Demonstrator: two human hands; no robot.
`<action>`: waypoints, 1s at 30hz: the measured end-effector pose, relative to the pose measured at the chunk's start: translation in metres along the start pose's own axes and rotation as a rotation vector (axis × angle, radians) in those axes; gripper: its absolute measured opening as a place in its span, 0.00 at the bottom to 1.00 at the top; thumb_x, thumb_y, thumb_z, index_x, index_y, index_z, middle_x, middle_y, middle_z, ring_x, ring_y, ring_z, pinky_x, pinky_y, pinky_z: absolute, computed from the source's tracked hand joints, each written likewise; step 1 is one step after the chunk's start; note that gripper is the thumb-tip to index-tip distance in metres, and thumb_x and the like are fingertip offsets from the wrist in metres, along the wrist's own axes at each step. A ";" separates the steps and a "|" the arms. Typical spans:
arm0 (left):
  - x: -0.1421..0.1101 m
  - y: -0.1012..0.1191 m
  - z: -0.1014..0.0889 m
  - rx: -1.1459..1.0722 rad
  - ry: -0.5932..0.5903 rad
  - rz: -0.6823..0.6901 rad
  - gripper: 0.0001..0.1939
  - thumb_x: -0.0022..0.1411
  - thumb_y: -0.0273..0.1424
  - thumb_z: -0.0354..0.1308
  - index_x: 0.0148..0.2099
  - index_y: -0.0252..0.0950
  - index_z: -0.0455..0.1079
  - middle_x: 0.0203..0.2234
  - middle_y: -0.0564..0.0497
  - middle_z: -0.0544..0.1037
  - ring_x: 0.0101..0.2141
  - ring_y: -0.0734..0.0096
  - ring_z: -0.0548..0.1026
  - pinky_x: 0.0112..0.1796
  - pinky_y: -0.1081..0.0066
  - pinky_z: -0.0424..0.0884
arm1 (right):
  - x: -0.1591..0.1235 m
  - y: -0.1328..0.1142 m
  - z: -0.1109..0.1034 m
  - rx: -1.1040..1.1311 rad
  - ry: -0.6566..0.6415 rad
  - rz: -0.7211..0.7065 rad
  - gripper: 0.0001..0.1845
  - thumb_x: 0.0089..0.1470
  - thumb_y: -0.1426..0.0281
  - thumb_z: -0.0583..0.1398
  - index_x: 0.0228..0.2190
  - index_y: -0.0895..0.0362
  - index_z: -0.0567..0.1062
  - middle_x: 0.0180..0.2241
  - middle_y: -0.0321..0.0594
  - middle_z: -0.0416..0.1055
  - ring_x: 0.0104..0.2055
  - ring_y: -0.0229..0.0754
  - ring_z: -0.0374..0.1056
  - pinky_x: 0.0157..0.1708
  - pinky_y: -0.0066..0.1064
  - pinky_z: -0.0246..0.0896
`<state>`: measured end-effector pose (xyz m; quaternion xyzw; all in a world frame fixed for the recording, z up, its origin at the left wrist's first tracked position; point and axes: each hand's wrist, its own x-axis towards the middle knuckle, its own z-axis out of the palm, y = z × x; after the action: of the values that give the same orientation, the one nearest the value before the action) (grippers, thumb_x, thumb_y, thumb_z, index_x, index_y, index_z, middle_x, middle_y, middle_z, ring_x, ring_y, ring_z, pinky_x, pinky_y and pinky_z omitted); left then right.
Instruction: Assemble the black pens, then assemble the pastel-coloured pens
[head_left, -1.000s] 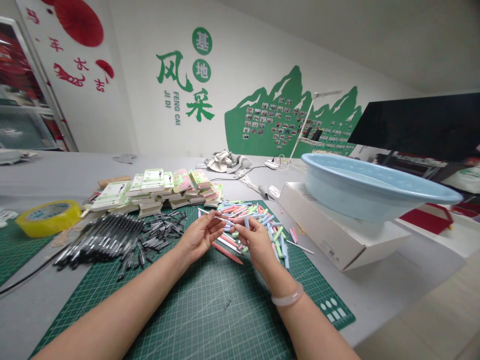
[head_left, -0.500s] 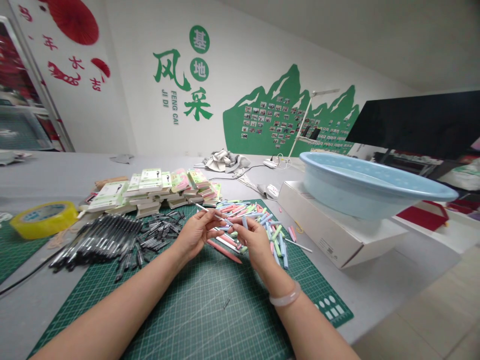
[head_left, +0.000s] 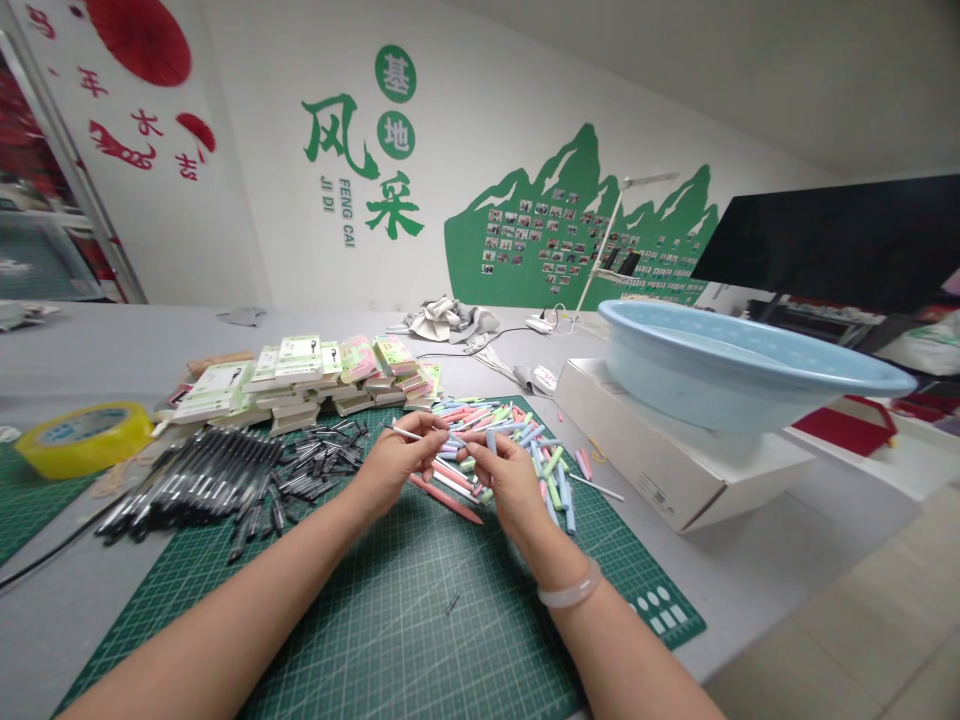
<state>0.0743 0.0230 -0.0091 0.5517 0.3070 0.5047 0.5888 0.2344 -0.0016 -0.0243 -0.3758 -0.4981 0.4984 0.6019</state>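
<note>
My left hand [head_left: 401, 462] is closed on a slim white pen-like stick [head_left: 406, 433], pinched between thumb and fingertips and pointing up to the left. Close beside it, my right hand [head_left: 511, 485] pinches a small light-blue piece [head_left: 491, 440] that looks like a pen cap. The fingertips of both hands nearly meet, and whether the two pieces touch is hard to see. Behind and beneath the hands lies a pile of pastel caps [head_left: 553, 465] in pink, blue and green. A tapered pink pen barrel [head_left: 448, 500] rests on the green cutting mat [head_left: 375, 620].
Left of the hands lie many black pens [head_left: 202, 475] and black caps [head_left: 322, 460]. Stacked small boxes [head_left: 300, 362] stand behind them, near a yellow tape roll [head_left: 84, 440]. On the right, a blue basin [head_left: 735, 370] sits on a white carton [head_left: 667, 470].
My left hand has shifted slightly, and the white stick now lies at a somewhat different angle in its fingers. The right hand stays almost where it was. The view has moved slightly.
</note>
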 end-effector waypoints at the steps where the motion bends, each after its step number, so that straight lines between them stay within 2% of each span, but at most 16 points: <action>1: -0.002 0.001 0.002 0.040 -0.006 0.010 0.12 0.53 0.36 0.62 0.37 0.34 0.69 0.21 0.57 0.67 0.17 0.82 0.63 0.16 0.79 0.62 | 0.000 0.000 0.000 -0.012 0.002 -0.009 0.12 0.47 0.67 0.61 0.35 0.59 0.77 0.26 0.38 0.73 0.17 0.28 0.48 0.16 0.24 0.39; 7: -0.008 0.006 0.005 0.113 -0.011 0.024 0.10 0.53 0.35 0.61 0.35 0.34 0.68 0.20 0.56 0.70 0.19 0.78 0.67 0.20 0.77 0.65 | -0.003 -0.004 0.003 -0.064 0.026 -0.039 0.11 0.47 0.67 0.61 0.34 0.59 0.77 0.25 0.37 0.73 0.17 0.30 0.51 0.16 0.24 0.43; 15: -0.009 0.008 0.004 0.156 -0.032 0.074 0.09 0.54 0.33 0.61 0.35 0.33 0.70 0.22 0.53 0.74 0.23 0.75 0.71 0.26 0.75 0.68 | -0.003 -0.003 0.004 0.033 -0.018 -0.008 0.10 0.46 0.68 0.61 0.32 0.60 0.76 0.22 0.37 0.71 0.16 0.28 0.50 0.15 0.24 0.41; 23: -0.011 0.012 0.006 0.198 -0.017 0.127 0.09 0.53 0.35 0.62 0.34 0.34 0.71 0.23 0.52 0.75 0.23 0.73 0.72 0.26 0.73 0.69 | -0.004 0.001 0.004 0.100 -0.040 0.020 0.11 0.45 0.67 0.62 0.32 0.60 0.75 0.23 0.37 0.71 0.16 0.28 0.49 0.15 0.24 0.40; 27: -0.010 0.012 0.006 0.152 -0.006 0.100 0.11 0.51 0.35 0.63 0.34 0.34 0.72 0.25 0.51 0.75 0.24 0.72 0.72 0.26 0.74 0.69 | -0.003 0.002 0.006 0.163 -0.028 0.070 0.12 0.44 0.66 0.63 0.31 0.60 0.75 0.23 0.37 0.71 0.16 0.28 0.48 0.15 0.24 0.37; 30: -0.008 0.010 0.005 0.129 -0.003 0.053 0.14 0.49 0.34 0.64 0.38 0.34 0.72 0.27 0.50 0.76 0.25 0.72 0.73 0.27 0.74 0.70 | -0.003 0.001 0.006 0.234 -0.037 0.128 0.12 0.43 0.67 0.64 0.32 0.60 0.75 0.25 0.37 0.70 0.16 0.27 0.47 0.15 0.24 0.35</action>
<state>0.0739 0.0126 0.0002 0.5971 0.3231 0.4984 0.5391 0.2278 -0.0043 -0.0245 -0.3245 -0.4225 0.5973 0.5995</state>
